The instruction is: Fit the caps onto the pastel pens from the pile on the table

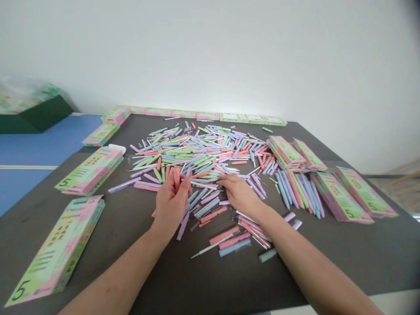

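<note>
Head view, centre: left hand [168,203] closes around coral pen parts [176,176]; right hand [242,195] half-curls, any hold unclear.

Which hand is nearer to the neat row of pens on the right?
Right. The right hand is left of the row, with a gap between; the left hand, holding a coral piece, is farther left.

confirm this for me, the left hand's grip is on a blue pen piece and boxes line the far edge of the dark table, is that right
Not quite: the pen piece in the grip of the left hand is coral, not blue, as the head view shows. Boxes do line the far edge of the dark table.
</note>
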The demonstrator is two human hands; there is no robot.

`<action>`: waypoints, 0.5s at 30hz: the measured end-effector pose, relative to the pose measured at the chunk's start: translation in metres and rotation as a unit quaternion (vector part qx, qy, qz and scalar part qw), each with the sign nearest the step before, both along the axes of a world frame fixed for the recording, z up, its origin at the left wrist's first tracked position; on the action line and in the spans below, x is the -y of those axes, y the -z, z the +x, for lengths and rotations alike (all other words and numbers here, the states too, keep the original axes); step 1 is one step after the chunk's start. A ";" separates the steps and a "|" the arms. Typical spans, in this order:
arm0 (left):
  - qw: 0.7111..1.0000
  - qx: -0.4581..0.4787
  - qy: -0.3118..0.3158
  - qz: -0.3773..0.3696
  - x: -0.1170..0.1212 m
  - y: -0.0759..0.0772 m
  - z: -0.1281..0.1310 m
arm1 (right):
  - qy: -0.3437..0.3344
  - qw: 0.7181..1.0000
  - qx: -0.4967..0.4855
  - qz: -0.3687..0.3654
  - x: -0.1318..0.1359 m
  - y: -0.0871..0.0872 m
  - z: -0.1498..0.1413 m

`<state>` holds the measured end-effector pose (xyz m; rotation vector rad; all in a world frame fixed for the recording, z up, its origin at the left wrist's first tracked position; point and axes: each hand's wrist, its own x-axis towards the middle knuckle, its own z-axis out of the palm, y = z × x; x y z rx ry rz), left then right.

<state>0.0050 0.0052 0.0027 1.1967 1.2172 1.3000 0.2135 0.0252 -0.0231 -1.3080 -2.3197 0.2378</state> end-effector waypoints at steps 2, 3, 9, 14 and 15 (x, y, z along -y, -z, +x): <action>1.000 0.024 -0.002 0.007 -0.001 0.001 0.000 | 0.005 0.999 0.041 0.002 -0.002 0.004 0.004; 0.999 0.032 -0.001 0.008 -0.001 0.001 0.000 | 0.006 0.999 0.053 0.002 -0.002 0.005 0.005; 0.996 0.087 0.002 0.009 -0.002 -0.002 0.001 | 0.026 0.996 0.078 -0.020 -0.003 0.002 0.015; 0.996 0.084 -0.001 0.012 -0.002 -0.002 0.001 | 0.090 0.995 0.012 -0.041 -0.003 -0.013 0.034; 0.996 0.084 -0.001 0.013 -0.002 -0.002 0.001 | 0.122 0.992 -0.003 -0.038 -0.004 -0.018 0.041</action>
